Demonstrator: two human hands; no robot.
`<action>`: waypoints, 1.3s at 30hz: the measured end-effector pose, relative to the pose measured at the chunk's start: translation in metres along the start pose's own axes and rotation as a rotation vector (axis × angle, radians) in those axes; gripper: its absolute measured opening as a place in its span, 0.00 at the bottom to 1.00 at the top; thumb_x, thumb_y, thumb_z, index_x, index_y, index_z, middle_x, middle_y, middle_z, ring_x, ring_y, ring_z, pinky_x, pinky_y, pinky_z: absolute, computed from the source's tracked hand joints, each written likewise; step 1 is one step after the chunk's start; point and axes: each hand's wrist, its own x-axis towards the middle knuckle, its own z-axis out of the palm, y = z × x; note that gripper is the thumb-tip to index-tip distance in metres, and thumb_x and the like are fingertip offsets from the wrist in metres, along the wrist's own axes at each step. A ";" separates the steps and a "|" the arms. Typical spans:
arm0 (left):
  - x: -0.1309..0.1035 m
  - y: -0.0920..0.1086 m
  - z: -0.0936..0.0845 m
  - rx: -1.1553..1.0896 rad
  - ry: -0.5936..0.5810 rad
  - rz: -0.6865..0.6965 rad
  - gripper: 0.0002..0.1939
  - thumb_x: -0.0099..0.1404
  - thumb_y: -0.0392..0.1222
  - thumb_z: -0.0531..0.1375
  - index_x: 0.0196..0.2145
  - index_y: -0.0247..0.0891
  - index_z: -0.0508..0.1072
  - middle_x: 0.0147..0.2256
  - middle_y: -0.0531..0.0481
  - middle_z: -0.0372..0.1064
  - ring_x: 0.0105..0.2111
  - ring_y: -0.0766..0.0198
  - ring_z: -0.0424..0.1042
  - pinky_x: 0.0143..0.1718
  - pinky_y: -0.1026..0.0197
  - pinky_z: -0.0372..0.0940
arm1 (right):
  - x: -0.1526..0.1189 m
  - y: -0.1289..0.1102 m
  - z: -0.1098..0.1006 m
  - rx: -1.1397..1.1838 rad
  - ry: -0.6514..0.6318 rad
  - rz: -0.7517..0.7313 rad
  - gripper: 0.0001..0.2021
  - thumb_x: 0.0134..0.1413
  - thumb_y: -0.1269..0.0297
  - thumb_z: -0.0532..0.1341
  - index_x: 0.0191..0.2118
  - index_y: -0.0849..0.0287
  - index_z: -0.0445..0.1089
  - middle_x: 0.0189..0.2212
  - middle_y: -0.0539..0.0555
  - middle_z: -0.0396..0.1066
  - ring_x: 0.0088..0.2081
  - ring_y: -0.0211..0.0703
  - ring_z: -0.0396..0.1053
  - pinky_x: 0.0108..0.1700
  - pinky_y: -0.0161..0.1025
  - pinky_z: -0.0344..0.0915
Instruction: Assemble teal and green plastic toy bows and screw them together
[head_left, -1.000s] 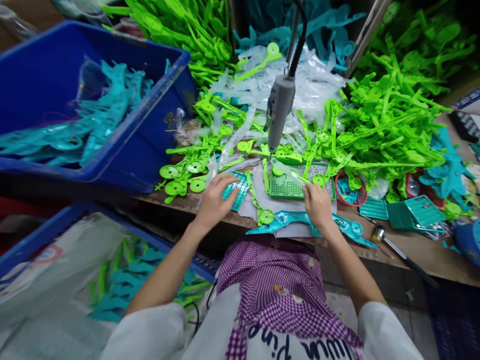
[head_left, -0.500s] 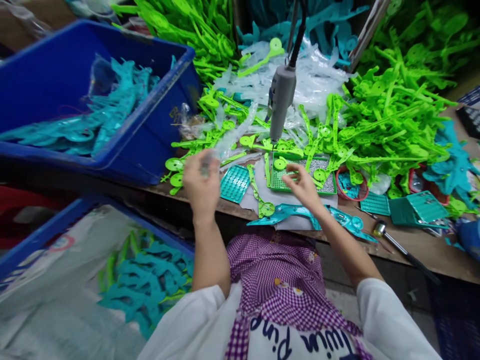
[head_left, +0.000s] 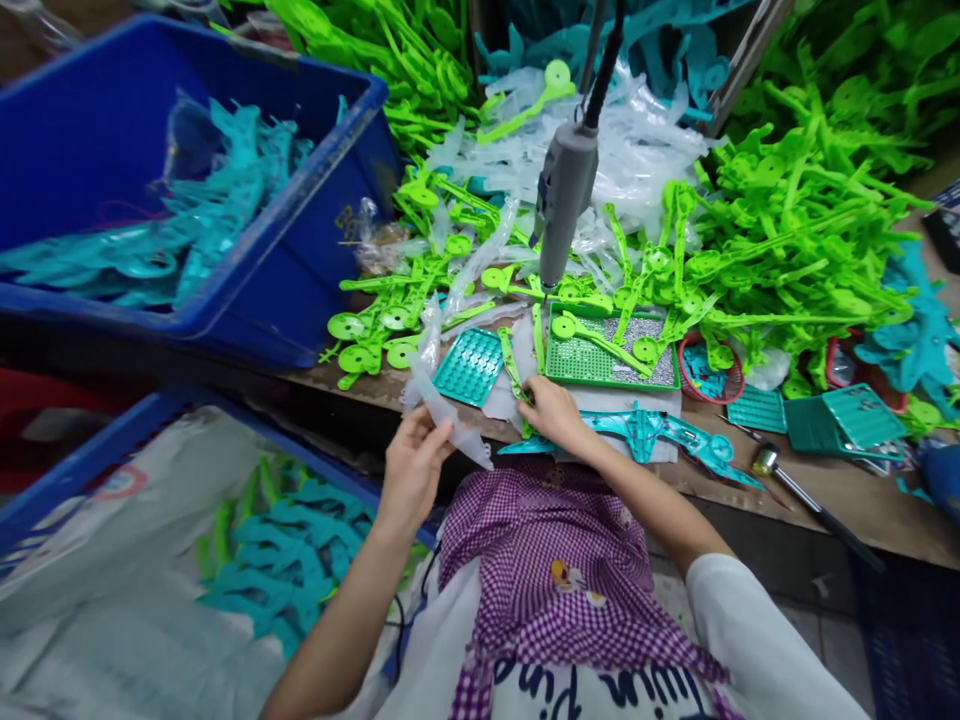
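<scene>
My left hand (head_left: 415,462), just off the table's front edge, is closed on a translucent white plastic piece (head_left: 459,425) that slants down toward my apron. My right hand (head_left: 551,412) has its fingers closed on a slim lime-green plastic arm (head_left: 511,362); its lower end is partly hidden by the hand. Close beside that hand, a long teal plastic shell (head_left: 654,432) lies along the front edge. A grey electric screwdriver (head_left: 568,195) hangs tip down above the green tray (head_left: 551,377), which holds small metal screws and lime-green arms. Left of it lies a teal ridged plate (head_left: 469,367).
A blue bin (head_left: 337,190) with teal parts stands at left, and a lower blue crate (head_left: 71,490) holds more. Lime-green arms (head_left: 795,240) are heaped at right, white pieces (head_left: 637,140) behind. A hammer (head_left: 814,505) overhangs the front edge near a red basket (head_left: 741,385).
My left hand has come down toward me and now holds a translucent piece. My right hand has moved left from the tray onto the lime-green arm. A lime-green arm now lies across the tray.
</scene>
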 end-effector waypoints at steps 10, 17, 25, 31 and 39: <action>0.037 -0.003 0.020 0.028 0.010 0.024 0.32 0.38 0.54 0.74 0.41 0.40 0.73 0.34 0.51 0.73 0.32 0.64 0.74 0.30 0.64 0.71 | 0.005 0.015 0.011 0.142 0.047 -0.135 0.03 0.60 0.67 0.57 0.39 0.59 0.65 0.36 0.53 0.69 0.38 0.42 0.66 0.40 0.36 0.58; 0.062 -0.008 0.044 0.212 -0.197 -0.068 0.30 0.37 0.50 0.74 0.39 0.36 0.74 0.31 0.52 0.70 0.28 0.65 0.72 0.26 0.63 0.71 | 0.015 0.022 0.006 0.244 -0.059 -0.179 0.04 0.58 0.66 0.60 0.35 0.58 0.64 0.32 0.49 0.66 0.33 0.39 0.62 0.37 0.34 0.58; 0.067 -0.024 0.052 0.222 -0.211 -0.139 0.26 0.40 0.47 0.72 0.36 0.36 0.72 0.30 0.53 0.69 0.30 0.64 0.72 0.32 0.58 0.73 | 0.018 0.025 0.006 0.245 -0.089 -0.204 0.03 0.60 0.66 0.59 0.36 0.58 0.64 0.35 0.51 0.67 0.36 0.40 0.64 0.40 0.36 0.60; 0.068 -0.026 0.056 0.264 -0.136 -0.119 0.26 0.38 0.48 0.71 0.36 0.34 0.73 0.29 0.52 0.70 0.28 0.64 0.72 0.30 0.59 0.72 | 0.015 0.023 0.008 0.205 -0.057 -0.208 0.02 0.62 0.66 0.57 0.38 0.58 0.64 0.37 0.53 0.67 0.39 0.42 0.65 0.43 0.38 0.61; 0.063 -0.027 0.054 0.216 -0.126 -0.128 0.29 0.36 0.47 0.72 0.37 0.33 0.75 0.29 0.53 0.70 0.27 0.66 0.71 0.29 0.61 0.72 | 0.015 0.025 0.011 0.281 -0.046 -0.240 0.08 0.66 0.62 0.53 0.34 0.57 0.61 0.33 0.51 0.63 0.36 0.41 0.63 0.43 0.39 0.61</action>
